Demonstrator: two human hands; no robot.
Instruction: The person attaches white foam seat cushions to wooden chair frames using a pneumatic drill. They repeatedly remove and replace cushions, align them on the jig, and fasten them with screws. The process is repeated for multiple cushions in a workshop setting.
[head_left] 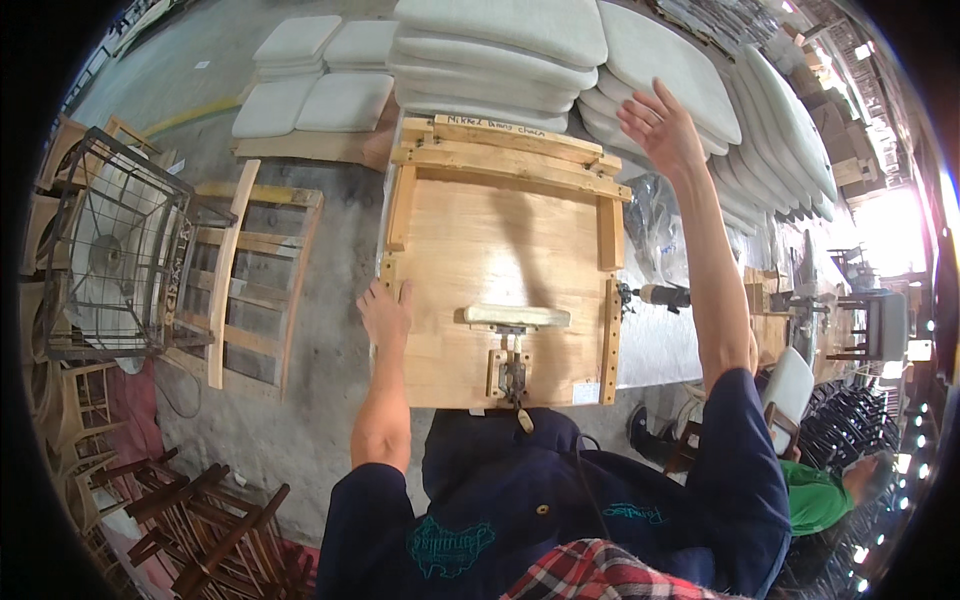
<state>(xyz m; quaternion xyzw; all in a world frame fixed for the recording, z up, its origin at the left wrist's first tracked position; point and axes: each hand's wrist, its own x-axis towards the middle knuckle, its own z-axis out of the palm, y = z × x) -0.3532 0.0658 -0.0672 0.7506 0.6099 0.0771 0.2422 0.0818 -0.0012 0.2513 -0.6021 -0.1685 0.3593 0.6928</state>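
Head view was centred on a square wooden board (450,240), which was laid on a grey tabletop (655,350). The board was bordered along both sides by wooden strips (612,340) and across its far end by stacked rails (500,163). Near its close edge a metal toggle clamp (515,372) was mounted, and a pale padded bar (518,316) was set crosswise just beyond it.

The left hand (385,312) was laid at the board's left edge, its thumb parted from the fingers; whether its grip was closed on that edge could not be told. The right hand (662,128) was raised past the far right corner, its grip wide and its fingers spread. It was seen against a stack of grey cushions (690,60), though whether they were touched could not be made out.

More cushions were piled behind the rails. A dark and tan hand tool (665,296) was placed right of the board. A wooden pallet (282,345) and a wire cage (130,340) were seen to the left, with dark wooden chairs (215,520) heaped below. A co-worker in green (825,495) was partly shown at lower right.
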